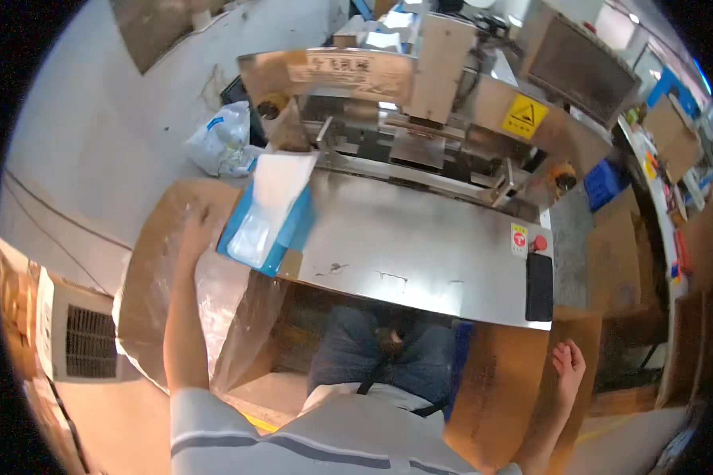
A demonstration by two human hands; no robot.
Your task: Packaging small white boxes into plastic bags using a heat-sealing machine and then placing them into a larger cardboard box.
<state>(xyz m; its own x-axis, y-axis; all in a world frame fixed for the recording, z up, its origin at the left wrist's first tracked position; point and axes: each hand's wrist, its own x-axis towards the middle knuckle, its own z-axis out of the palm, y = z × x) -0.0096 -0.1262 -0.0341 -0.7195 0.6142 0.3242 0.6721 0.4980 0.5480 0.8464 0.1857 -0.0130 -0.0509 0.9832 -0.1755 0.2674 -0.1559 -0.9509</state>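
Observation:
I sit at a stainless steel machine table (420, 245). My left hand (196, 231) reaches out over a large cardboard box (154, 261) lined with clear plastic on my left, fingers spread, holding nothing. Just right of that hand, a blue tray (293, 229) with a stack of clear and white plastic bags (273, 202) rests on the table's left corner. My right hand (569, 366) hangs low at my right, fingers apart, over a brown cardboard sheet (499, 388), empty.
A metal sealing machine (420, 103) with a yellow warning sticker (524, 117) stands behind the table. A red button (539, 242) and black panel (539, 286) sit at the table's right edge. A white plastic bag (222, 142) lies on the floor; cardboard boxes (618, 253) stand right.

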